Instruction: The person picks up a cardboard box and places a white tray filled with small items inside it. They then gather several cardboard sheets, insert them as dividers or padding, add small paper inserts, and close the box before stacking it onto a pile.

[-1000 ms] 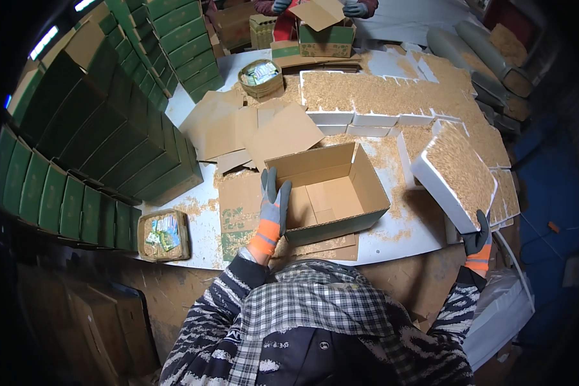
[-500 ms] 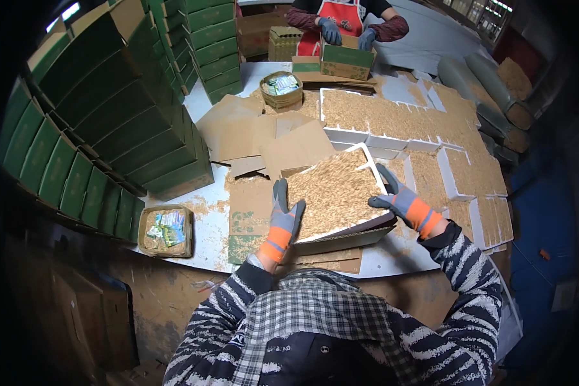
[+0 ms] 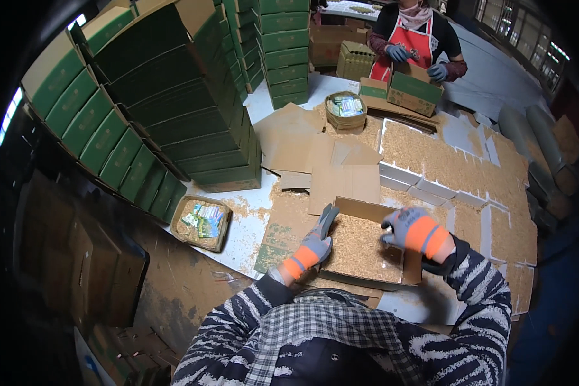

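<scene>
A cardboard box [image 3: 368, 210] lies before me on the worktable. Inside it sits a shallow layer of tan, sawdust-like flakes [image 3: 360, 248], level with or just under the rim. My left hand [image 3: 317, 240], in a grey and orange glove, rests against the box's left side with its fingers stretched out. Over the box's right part is my right hand [image 3: 410, 230], gloved the same way, with bent fingers pointing down and inward. Its fingertips are smeared, so I cannot tell whether they grip anything.
Tall stacks of green boxes [image 3: 199, 109] rise at the left. Baskets of small packets stand near the left edge [image 3: 203, 223] and farther back [image 3: 346, 110]. Loose cardboard [image 3: 345, 186] lies behind my box; white flake-filled trays [image 3: 457, 161] spread right. A co-worker [image 3: 413, 48] handles another green box [image 3: 415, 91].
The white-edged, flake-filled tray that both hands held tilted over the box now lies down inside it. My right hand has shifted from the tray's right edge to above the box. The view has swung left.
</scene>
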